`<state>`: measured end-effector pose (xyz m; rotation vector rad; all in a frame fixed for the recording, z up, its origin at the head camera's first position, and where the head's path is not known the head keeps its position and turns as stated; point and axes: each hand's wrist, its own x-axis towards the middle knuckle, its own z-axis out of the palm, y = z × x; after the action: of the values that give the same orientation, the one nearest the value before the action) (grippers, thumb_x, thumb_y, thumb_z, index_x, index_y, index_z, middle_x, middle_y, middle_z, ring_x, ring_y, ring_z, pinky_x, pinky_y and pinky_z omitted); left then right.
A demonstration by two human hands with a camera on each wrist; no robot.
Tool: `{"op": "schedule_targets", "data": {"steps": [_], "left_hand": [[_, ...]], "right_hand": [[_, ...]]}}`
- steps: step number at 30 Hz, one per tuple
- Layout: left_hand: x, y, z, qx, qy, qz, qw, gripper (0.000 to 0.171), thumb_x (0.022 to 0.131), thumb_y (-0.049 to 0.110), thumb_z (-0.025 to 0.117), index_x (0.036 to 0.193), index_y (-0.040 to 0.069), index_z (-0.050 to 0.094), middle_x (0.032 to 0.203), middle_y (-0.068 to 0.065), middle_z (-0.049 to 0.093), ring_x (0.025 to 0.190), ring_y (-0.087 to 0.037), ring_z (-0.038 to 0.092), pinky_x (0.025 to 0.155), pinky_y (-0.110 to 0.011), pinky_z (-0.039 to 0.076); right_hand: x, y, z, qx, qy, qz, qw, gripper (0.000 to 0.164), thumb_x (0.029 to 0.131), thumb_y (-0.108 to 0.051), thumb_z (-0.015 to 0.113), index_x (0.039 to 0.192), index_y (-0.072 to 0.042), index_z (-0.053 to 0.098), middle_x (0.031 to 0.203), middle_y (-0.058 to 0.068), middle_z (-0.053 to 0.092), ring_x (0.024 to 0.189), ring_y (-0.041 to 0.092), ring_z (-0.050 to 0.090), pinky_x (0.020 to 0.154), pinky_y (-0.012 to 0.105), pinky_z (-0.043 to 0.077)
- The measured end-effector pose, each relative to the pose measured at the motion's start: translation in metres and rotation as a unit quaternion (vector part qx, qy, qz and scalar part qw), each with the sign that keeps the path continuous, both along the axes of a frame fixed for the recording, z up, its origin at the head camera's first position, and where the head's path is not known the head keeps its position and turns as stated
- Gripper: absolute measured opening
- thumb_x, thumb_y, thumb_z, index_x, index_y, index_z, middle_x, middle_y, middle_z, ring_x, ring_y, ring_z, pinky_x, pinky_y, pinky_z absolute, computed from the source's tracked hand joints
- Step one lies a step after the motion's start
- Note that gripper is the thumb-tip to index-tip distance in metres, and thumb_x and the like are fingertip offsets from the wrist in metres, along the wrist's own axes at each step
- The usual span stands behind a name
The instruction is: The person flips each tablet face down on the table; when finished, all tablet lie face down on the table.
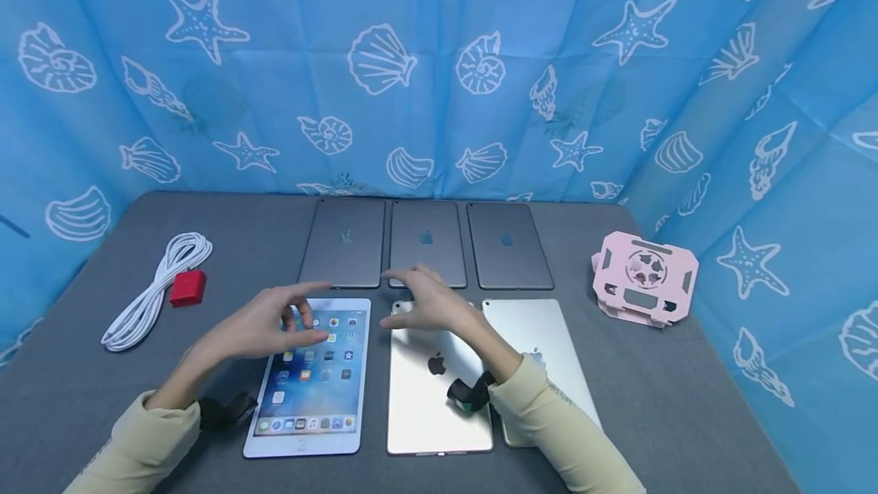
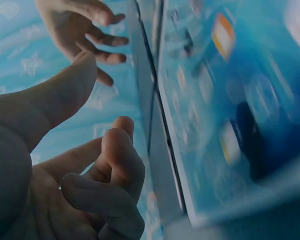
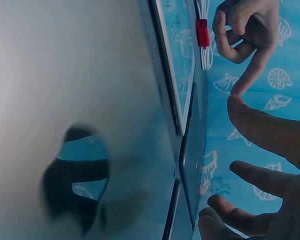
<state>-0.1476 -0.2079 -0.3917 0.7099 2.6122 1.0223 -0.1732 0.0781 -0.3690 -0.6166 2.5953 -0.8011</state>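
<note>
My left hand (image 1: 257,326) hovers over a white-framed tablet (image 1: 315,402) lying face up with its screen lit and app icons showing. Thumb and index finger are spread, the other fingers bend loosely, and nothing is in the hand. To its right, my right hand (image 1: 439,307) hangs above the top of a silver tablet (image 1: 414,410) lying face down, its fingers apart and holding nothing. In the left wrist view the lit screen (image 2: 210,150) is beside the hand. The right wrist view has the silver back (image 3: 80,65) close up, with a dark reflection on it.
Three dark grey tablets, the left (image 1: 350,250), middle (image 1: 428,223) and right (image 1: 511,250), lie face down along the back. Another silver tablet (image 1: 528,326) is partly under the right forearm. A pink case (image 1: 645,280) sits far right; a coiled white cable (image 1: 147,311) and red block (image 1: 187,288) lie left.
</note>
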Motion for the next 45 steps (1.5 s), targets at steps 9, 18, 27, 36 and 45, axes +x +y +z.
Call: {"op": "schedule_targets", "data": {"steps": [9, 18, 27, 36, 45], "left_hand": [[-0.003, -0.036, -0.004, -0.057, 0.036, 0.035, 0.9971, 0.081, 0.082, 0.034, 0.086, 0.144, -0.005, 0.05, 0.079, 0.004, 0.055, 0.059, -0.002, 0.046, 0.056, -0.021, 0.04], [-0.006, -0.04, -0.015, -0.09, -0.024, 0.046, 0.9946, 0.098, 0.079, 0.042, 0.087, 0.15, -0.008, 0.04, 0.08, 0.002, 0.054, 0.064, -0.007, 0.047, 0.057, -0.022, 0.037], [-0.005, -0.033, -0.018, -0.102, -0.044, 0.057, 0.9921, 0.092, 0.081, 0.037, 0.086, 0.148, -0.009, 0.043, 0.066, 0.004, 0.056, 0.056, -0.008, 0.053, 0.053, -0.022, 0.037], [-0.003, -0.028, -0.02, -0.106, -0.071, 0.089, 0.9877, 0.088, 0.082, 0.033, 0.085, 0.149, -0.006, 0.043, 0.062, 0.003, 0.059, 0.05, -0.011, 0.059, 0.051, -0.024, 0.038], [0.005, -0.02, -0.016, -0.125, -0.055, 0.12, 0.9834, 0.084, 0.083, 0.031, 0.084, 0.148, -0.006, 0.045, 0.06, 0.002, 0.059, 0.047, -0.011, 0.058, 0.05, -0.024, 0.039]], "right_hand": [[-0.004, -0.028, -0.008, 0.011, -0.016, 0.019, 1.0, 0.083, 0.085, -0.031, 0.085, 0.154, -0.012, 0.045, 0.154, 0.016, 0.05, 0.144, 0.035, 0.045, 0.116, 0.053, 0.041], [-0.004, -0.045, -0.019, 0.09, -0.016, 0.02, 0.996, 0.086, 0.082, -0.035, 0.087, 0.153, -0.007, 0.047, 0.156, 0.015, 0.047, 0.147, 0.032, 0.042, 0.119, 0.046, 0.039], [-0.003, -0.049, -0.022, 0.082, -0.022, -0.013, 0.996, 0.08, 0.078, -0.03, 0.09, 0.147, -0.009, 0.055, 0.152, 0.013, 0.051, 0.142, 0.03, 0.046, 0.116, 0.045, 0.042], [0.0, -0.048, -0.021, 0.062, -0.022, -0.038, 0.997, 0.074, 0.076, -0.027, 0.092, 0.139, -0.003, 0.061, 0.151, 0.017, 0.051, 0.14, 0.032, 0.049, 0.115, 0.045, 0.043], [-0.008, -0.046, -0.024, 0.041, -0.071, -0.028, 0.996, 0.073, 0.077, -0.022, 0.091, 0.139, -0.002, 0.058, 0.148, 0.016, 0.053, 0.14, 0.033, 0.048, 0.116, 0.046, 0.042]]}}
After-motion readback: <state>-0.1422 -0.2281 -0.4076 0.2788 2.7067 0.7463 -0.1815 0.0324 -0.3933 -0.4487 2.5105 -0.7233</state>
